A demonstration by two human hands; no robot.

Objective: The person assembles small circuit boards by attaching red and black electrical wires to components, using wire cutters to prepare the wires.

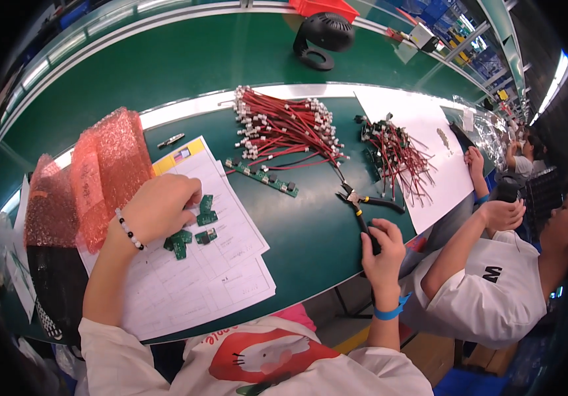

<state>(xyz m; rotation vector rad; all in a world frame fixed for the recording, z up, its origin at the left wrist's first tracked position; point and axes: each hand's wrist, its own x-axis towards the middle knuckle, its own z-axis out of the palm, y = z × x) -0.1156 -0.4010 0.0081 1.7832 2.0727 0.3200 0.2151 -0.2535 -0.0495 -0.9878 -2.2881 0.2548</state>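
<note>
My left hand (pixel 164 203), with a beaded bracelet at the wrist, reaches over printed sheets (pixel 231 264). Its fingers curl downward beside several small green circuit boards (pixel 207 218) lying loose on the paper; whatever is between the fingertips is hidden. On the right, my right hand (pixel 383 251), wearing a blue wristband, grips one handle of cutting pliers (pixel 358 206). The pliers' handles are spread, and their jaws point toward red and black wires at the lower end of a wire bundle (pixel 284 125). A long green board strip (pixel 263 177) lies between the two hands.
Pink bubble wrap (pixel 109 171) lies at the left. Farther right, wired boards (pixel 393 155) rest partly on a large white sheet (pixel 429 138). A black fan (pixel 323 39) stands at the back. Close on the right sits another person (pixel 489 284), whose hands are near the table edge.
</note>
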